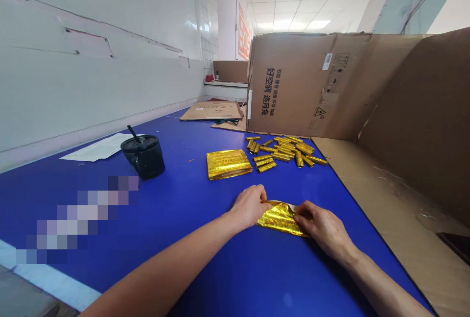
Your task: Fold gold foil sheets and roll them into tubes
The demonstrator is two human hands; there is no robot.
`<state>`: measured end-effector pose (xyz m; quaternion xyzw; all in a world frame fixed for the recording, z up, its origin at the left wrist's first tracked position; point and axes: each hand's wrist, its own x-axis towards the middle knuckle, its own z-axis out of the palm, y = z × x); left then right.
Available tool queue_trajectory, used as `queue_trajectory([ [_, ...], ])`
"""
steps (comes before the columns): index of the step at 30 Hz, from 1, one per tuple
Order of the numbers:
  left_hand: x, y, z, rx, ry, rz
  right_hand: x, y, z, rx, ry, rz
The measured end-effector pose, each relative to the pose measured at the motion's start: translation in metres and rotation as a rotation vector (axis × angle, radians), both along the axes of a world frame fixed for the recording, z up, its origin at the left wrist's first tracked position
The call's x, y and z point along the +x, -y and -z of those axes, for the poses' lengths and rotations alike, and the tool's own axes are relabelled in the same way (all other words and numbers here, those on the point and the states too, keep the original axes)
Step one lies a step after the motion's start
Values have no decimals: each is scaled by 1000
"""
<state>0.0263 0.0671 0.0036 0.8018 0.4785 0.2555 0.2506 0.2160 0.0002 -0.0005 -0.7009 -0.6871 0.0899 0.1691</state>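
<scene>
A sheet of shiny gold foil paper (281, 221) lies on the blue tabletop between my hands, its far edge turned up to show a pale underside. My left hand (251, 205) pinches the sheet's left end. At the right end, my right hand (321, 224) has its thumb and fingers closed on the paper. Just beyond my left hand sits a flat stack of the same gold paper (229, 164). Farther right, several small rolled or folded gold paper pieces (281, 150) lie in a loose pile.
A black lidded cup (145, 158) with a dark stick stands at left beside white paper (97, 148). Flattened cardboard (213, 110) lies at the back. A large cardboard box (297, 86) walls off the far right, and more cardboard (389, 199) borders the table's right edge.
</scene>
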Motion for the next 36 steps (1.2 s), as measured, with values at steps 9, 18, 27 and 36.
queue_trajectory([
  [9,-1,3,-10,-107,498,126,9,-5,5,346,-796,228],
  [18,0,7,-9,-230,722,107,5,2,-8,14,-1412,92],
  [27,5,6,0,-656,940,36,1,2,-6,137,-1339,162],
  [36,8,6,6,-380,906,-34,-3,2,-1,137,-1350,189],
])
